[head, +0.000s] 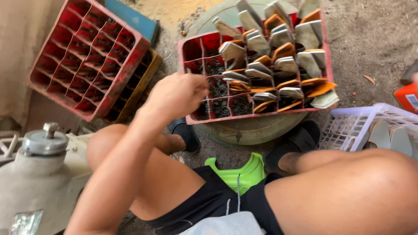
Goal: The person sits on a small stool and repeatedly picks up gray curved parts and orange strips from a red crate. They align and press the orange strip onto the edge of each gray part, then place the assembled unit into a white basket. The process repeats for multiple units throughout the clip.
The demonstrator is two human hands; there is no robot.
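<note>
the left hand [176, 95] is curled shut over the near-left corner of a red plastic divided crate [191, 48]. just beyond its knuckles, orange-and-grey shoe soles [283, 65] stand in the compartments. the right hand is out of view.

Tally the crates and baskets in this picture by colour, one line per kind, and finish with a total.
Red divided crates: 2, one leaning at the left, one under the left hand and part-filled with shoe soles
Yellowish crate behind the leaning one: 1
White lattice basket: 1
Total: 4
</note>
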